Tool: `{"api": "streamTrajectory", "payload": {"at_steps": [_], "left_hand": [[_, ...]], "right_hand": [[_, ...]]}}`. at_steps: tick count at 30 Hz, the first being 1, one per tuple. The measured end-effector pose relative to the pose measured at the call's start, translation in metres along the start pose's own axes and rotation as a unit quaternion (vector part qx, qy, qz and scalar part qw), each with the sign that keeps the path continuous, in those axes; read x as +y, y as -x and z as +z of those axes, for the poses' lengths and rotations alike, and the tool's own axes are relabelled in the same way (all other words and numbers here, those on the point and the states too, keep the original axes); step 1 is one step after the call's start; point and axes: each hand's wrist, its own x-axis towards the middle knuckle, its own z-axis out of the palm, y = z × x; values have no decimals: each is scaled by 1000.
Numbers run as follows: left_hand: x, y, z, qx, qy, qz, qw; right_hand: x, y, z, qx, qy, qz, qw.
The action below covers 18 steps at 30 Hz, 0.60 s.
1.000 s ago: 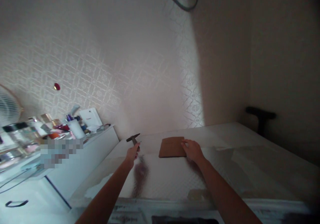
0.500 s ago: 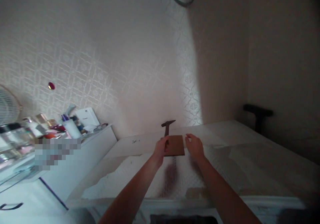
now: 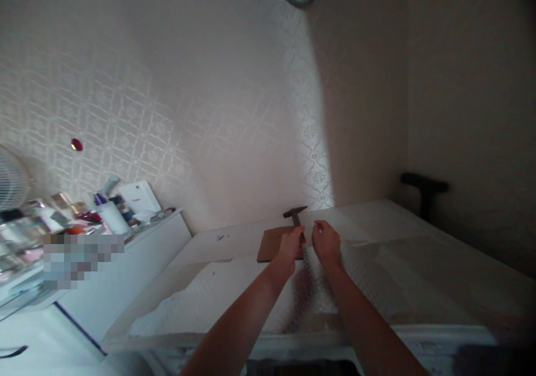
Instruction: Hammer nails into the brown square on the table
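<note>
My left hand (image 3: 291,243) is closed round the handle of a small dark hammer (image 3: 295,214), whose head points up over the right end of a flat brown board (image 3: 272,242). The board lies on a white table (image 3: 234,236) near the wall. My right hand (image 3: 325,242) is just to the right of the hammer, its fingers curled together in a pinch; what they hold is too small to make out. Both forearms reach in from the bottom of the view.
A white cabinet (image 3: 138,247) at the left carries several bottles and jars (image 3: 104,208), with a fan (image 3: 12,177) beside them. A dark T-shaped handle (image 3: 424,189) stands at the far right. A patterned wall rises behind the table. The table's front edge (image 3: 293,339) is close to me.
My left hand carried the hammer from the table's left over to the board's right end. My right hand lifted off the board and curled into a pinch beside the hammer.
</note>
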Motion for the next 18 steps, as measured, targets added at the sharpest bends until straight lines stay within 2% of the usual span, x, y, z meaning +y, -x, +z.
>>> {"api": "streamTrajectory", "payload": {"at_steps": [9,13,18], "left_hand": [[-13,-9,14,-22,-30,-13,999],[-19,-11,17,-32,-58,0,998],[-16,-7,16,-50,-140,21,989]], "right_hand": [[4,-4,0,47,-41,15,998],[5,-6,0,63,-59,7,996],[5,-7,-2,73,-76,8,994]]}}
